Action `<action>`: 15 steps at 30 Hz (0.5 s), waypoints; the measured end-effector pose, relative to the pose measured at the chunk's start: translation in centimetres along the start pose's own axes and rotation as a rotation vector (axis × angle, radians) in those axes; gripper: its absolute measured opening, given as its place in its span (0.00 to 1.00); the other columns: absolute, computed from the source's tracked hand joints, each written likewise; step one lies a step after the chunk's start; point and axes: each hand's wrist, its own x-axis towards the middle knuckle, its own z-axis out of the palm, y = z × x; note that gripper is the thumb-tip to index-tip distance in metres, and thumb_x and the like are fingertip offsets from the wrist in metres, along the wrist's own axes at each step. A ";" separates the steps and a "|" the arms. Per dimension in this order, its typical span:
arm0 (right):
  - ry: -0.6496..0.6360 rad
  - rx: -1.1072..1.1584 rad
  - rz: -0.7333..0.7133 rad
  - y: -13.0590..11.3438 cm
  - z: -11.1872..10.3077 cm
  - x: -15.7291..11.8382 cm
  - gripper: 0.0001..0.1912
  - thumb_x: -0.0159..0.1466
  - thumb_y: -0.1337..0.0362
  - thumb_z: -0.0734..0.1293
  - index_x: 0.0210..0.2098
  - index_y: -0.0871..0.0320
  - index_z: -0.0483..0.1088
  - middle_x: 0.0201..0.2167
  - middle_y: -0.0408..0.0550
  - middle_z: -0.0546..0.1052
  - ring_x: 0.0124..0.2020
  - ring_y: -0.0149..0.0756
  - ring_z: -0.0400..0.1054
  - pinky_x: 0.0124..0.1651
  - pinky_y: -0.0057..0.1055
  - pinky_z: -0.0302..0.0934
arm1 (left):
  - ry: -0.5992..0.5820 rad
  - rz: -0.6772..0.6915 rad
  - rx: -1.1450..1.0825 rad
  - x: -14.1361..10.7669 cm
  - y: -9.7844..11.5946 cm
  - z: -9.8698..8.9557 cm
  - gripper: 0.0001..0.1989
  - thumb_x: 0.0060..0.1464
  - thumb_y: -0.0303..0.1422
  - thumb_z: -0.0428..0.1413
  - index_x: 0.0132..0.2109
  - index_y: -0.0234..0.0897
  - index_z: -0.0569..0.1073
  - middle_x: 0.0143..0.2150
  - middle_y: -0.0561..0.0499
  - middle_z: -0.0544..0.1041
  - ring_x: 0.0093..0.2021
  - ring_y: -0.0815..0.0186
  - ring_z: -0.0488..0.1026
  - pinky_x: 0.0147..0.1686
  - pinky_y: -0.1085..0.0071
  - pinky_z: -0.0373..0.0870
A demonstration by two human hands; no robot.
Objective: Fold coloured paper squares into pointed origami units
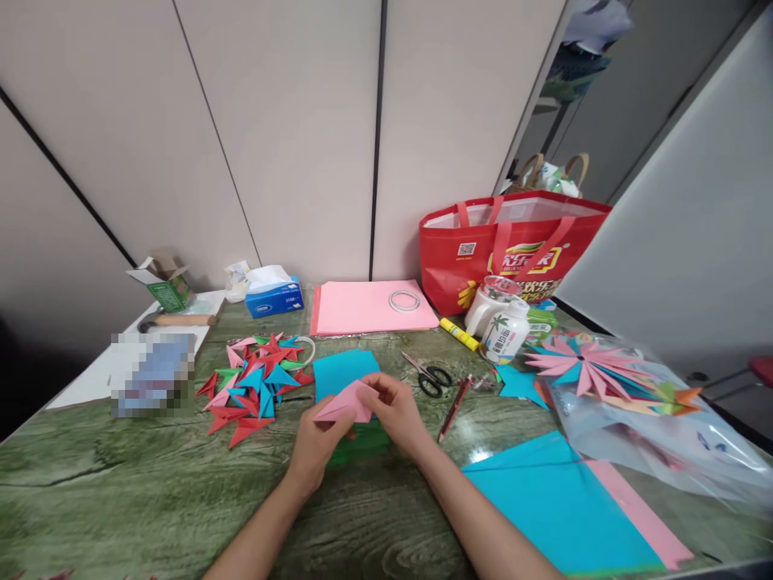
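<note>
A small piece of folded pink paper [344, 401] is held up between both hands over the middle of the table. My left hand [317, 447] pinches its lower left side, thumb on top. On its right side, the fingers of my right hand [392, 407] close on the edge. Behind and below the hands lies a stack of blue paper squares [338, 369], with something green partly hidden under them. To the left is a heap of folded paper pieces [259, 387] in red, blue, pink and green. Black-handled scissors [430, 377] and a dark red pen [454, 409] lie right of my right hand.
Pink sheets [368, 306] bearing a ring lie at the back, by a tissue box [274, 298]. A red bag [459, 274], white bottle [506, 332] and glue stick [459, 333] stand or lie right. Blue sheets [561, 507] and paper flowers [595, 370] are nearer. A hammer [181, 320] lies left.
</note>
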 end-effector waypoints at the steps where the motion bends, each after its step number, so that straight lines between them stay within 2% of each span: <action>1: -0.011 -0.030 -0.013 0.0 -0.2 0.1 0.10 0.54 0.59 0.65 0.26 0.61 0.68 0.21 0.41 0.67 0.22 0.26 0.58 0.25 0.23 0.55 | -0.020 0.007 0.002 0.0 0.1 -0.1 0.09 0.42 0.35 0.57 0.28 0.32 0.73 0.21 0.55 0.71 0.21 0.70 0.65 0.23 0.75 0.62; 3: -0.021 -0.058 -0.023 -0.1 -0.5 0.2 0.09 0.53 0.60 0.65 0.29 0.60 0.69 0.22 0.41 0.68 0.22 0.27 0.58 0.24 0.23 0.54 | -0.056 0.007 -0.002 0.1 0.2 -0.2 0.09 0.44 0.36 0.56 0.28 0.32 0.74 0.21 0.55 0.72 0.21 0.70 0.66 0.24 0.75 0.63; 7: 0.066 -0.060 -0.028 -0.2 -0.8 0.4 0.13 0.50 0.63 0.68 0.35 0.59 0.66 0.17 0.36 0.63 0.18 0.24 0.54 0.20 0.21 0.50 | -0.060 -0.034 0.047 0.1 0.1 -0.3 0.10 0.42 0.36 0.58 0.23 0.33 0.73 0.17 0.55 0.72 0.19 0.68 0.69 0.23 0.74 0.66; 12: 0.016 0.027 0.022 0.0 -0.3 0.3 0.19 0.47 0.64 0.70 0.37 0.57 0.62 0.23 0.39 0.69 0.25 0.29 0.65 0.27 0.24 0.59 | 0.026 -0.045 -0.058 0.0 -0.3 0.0 0.09 0.43 0.36 0.57 0.23 0.33 0.72 0.20 0.53 0.75 0.22 0.66 0.72 0.27 0.71 0.69; 15: 0.015 0.102 0.074 0.1 -0.2 0.2 0.20 0.47 0.65 0.70 0.37 0.57 0.60 0.23 0.39 0.72 0.24 0.29 0.66 0.29 0.26 0.61 | 0.016 -0.045 -0.066 0.1 -0.2 0.1 0.09 0.42 0.36 0.57 0.23 0.33 0.71 0.21 0.54 0.74 0.24 0.66 0.71 0.29 0.70 0.70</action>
